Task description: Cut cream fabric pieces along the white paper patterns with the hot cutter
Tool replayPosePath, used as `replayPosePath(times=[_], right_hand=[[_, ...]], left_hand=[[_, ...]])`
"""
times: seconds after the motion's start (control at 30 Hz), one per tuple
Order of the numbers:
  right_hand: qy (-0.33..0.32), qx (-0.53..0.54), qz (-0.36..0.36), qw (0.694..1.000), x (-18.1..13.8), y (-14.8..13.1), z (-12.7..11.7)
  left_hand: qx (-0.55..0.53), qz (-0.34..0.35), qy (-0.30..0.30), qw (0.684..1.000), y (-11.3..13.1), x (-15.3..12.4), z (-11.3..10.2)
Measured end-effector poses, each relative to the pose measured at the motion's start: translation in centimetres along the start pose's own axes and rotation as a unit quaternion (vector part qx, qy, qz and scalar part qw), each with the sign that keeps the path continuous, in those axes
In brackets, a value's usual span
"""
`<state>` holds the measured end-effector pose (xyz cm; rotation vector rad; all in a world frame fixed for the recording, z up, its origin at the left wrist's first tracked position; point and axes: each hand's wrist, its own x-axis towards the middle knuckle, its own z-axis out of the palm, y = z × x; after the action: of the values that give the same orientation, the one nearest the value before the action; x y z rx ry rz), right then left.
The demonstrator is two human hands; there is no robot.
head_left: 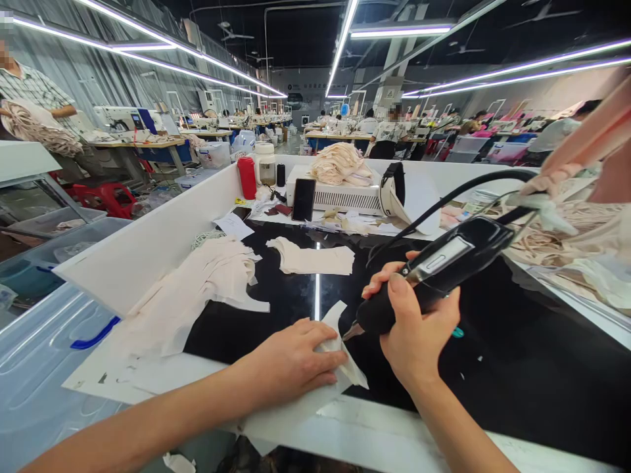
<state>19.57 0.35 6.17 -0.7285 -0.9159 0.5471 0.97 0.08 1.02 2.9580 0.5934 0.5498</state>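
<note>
My right hand (419, 322) is wrapped around a black corded hand tool (444, 256) with a narrow metal tip. That tip points down and left, close to the edge of a pale fabric piece (352, 368); I cannot tell whether it touches. My left hand (296, 358) lies on this fabric, fingers stretched out and pressing it down at the near edge of the black work surface (493, 368). The thumb is hidden. Farther back lies another cut fabric piece (318, 258). On the left, a fanned stack of pale fabric pieces (197, 282) covers the board's corner.
White panels (162, 243) wall the table. At the back stand a white vented box (345, 199) topped with fabric, a phone (303, 200), a red container (247, 177) and a jar (265, 164). The tool's black cable (434, 203) arcs right toward piled fabric (566, 230). A person stands far left.
</note>
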Motion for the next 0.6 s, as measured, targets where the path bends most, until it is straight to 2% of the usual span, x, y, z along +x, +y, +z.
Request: replayPosePath(times=[0.37, 0.5, 0.6], right_hand=[[-0.015, -0.016, 0.013, 1.000, -0.4, -0.5, -0.2], [-0.010, -0.016, 0.013, 1.000, -0.5, -0.6, -0.4], [-0.012, -0.020, 0.010, 1.000, -0.5, -0.5, -0.4]], left_hand=[[-0.018, -0.047, 0.000, 0.999, 2.6, -0.3, -0.3], [-0.060, -0.030, 0.005, 0.998, 0.7, 0.7, -1.1], [-0.087, 0.016, 0.000, 0.996, -1.7, 1.9, -1.2]])
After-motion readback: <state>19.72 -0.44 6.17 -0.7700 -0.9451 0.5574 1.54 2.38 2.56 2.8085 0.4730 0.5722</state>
